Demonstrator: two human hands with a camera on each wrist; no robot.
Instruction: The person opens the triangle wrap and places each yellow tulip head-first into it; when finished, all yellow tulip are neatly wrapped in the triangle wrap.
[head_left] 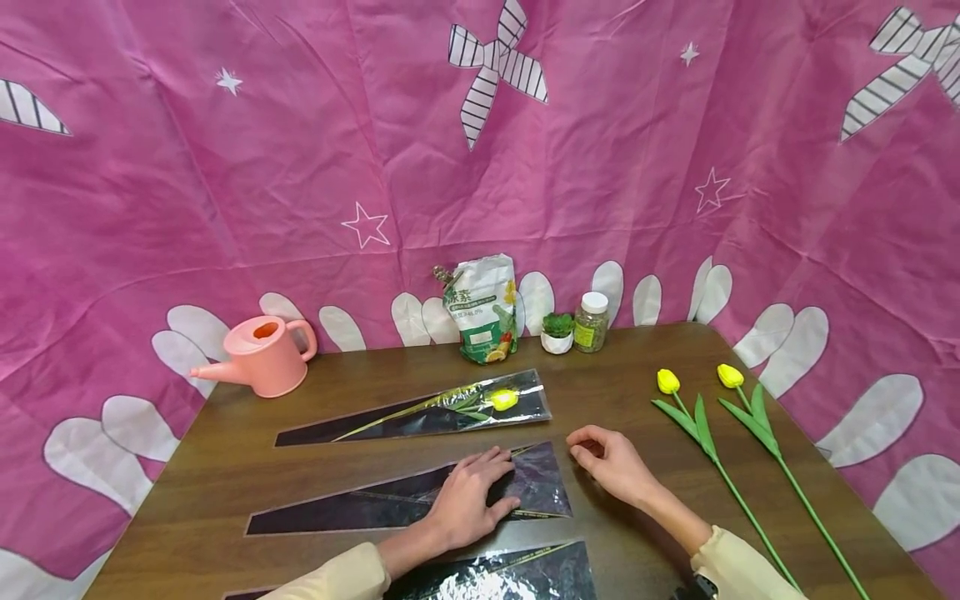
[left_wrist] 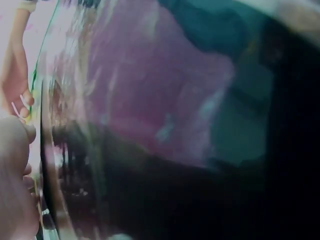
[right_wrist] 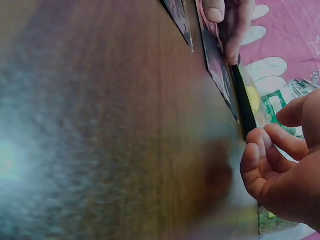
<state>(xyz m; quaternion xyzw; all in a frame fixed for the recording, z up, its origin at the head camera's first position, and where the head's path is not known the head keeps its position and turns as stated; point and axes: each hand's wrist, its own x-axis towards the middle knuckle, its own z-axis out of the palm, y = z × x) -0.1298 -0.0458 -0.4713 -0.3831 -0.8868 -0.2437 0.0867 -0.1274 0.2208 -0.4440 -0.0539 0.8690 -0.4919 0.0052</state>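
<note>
My left hand (head_left: pixel 471 498) rests with its fingers extended on the middle black tapered flower sleeve (head_left: pixel 546 485), holding it flat on the table. Just beyond the sleeve's wide right end is my right hand (head_left: pixel 615 468), fingers loosely bent and nothing visible between them. The right wrist view shows its thumb apart from the fingertips (right_wrist: pixel 256 137). Behind lies another clear-fronted sleeve (head_left: pixel 536 387) with a yellow tulip (head_left: pixel 504 399) inside. A third black sleeve (head_left: pixel 558 575) lies nearest me, partly cut off by the frame and covered by my left forearm.
Two long-stemmed yellow tulips (head_left: pixel 705 437) (head_left: pixel 759 425) lie at the right. Along the back stand a pink watering can (head_left: pixel 273 367), a white-green pouch (head_left: pixel 483 312), a small potted succulent (head_left: pixel 557 342) and a white-lidded jar (head_left: pixel 591 323). A pink curtain (head_left: pixel 300 150) hangs behind the table.
</note>
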